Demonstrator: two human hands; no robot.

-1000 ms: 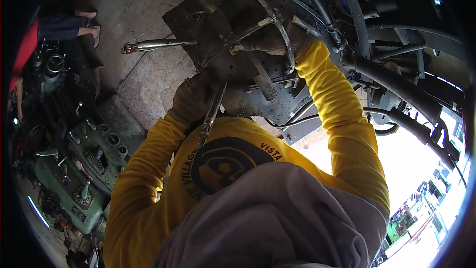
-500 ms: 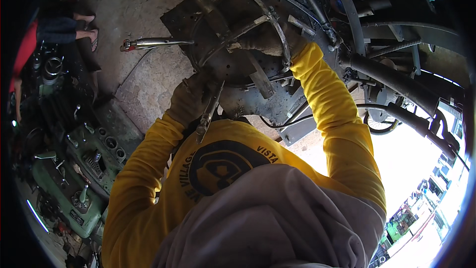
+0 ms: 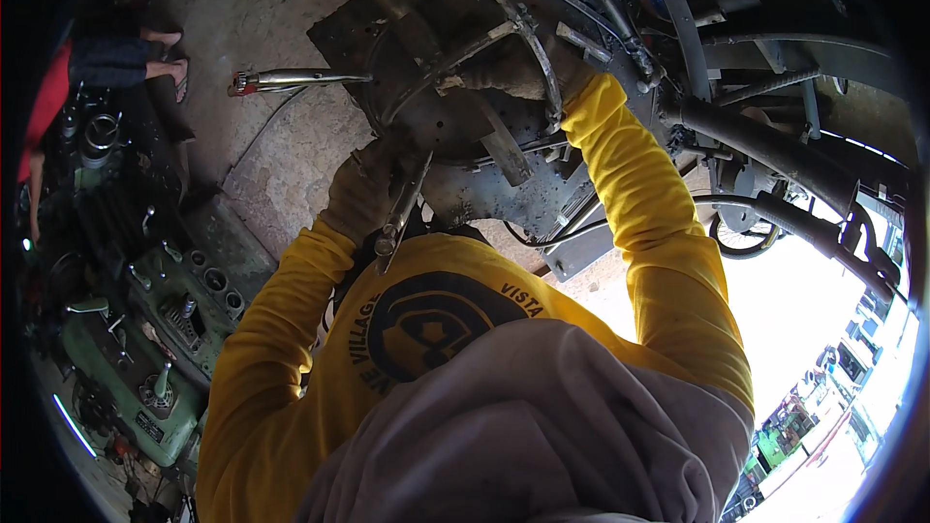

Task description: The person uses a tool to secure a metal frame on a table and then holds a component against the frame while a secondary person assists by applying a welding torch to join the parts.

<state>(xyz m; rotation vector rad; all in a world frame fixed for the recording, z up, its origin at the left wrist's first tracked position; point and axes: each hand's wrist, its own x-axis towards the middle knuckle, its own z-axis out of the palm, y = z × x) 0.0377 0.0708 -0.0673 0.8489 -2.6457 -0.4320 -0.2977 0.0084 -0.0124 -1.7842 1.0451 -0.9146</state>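
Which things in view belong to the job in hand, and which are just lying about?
Likely the job:
left hand, close beside the near tool (grip unclear)
right hand, at the curved bars
plate, under the bars
far tool, at the plate's left edge

Seemingly lying or standing about:
wrench
thick pipe
green machine

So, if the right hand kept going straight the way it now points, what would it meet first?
Most likely the slanting metal bar, which lies across that line just ahead of the right hand; depth is unclear, so it might pass beneath instead.
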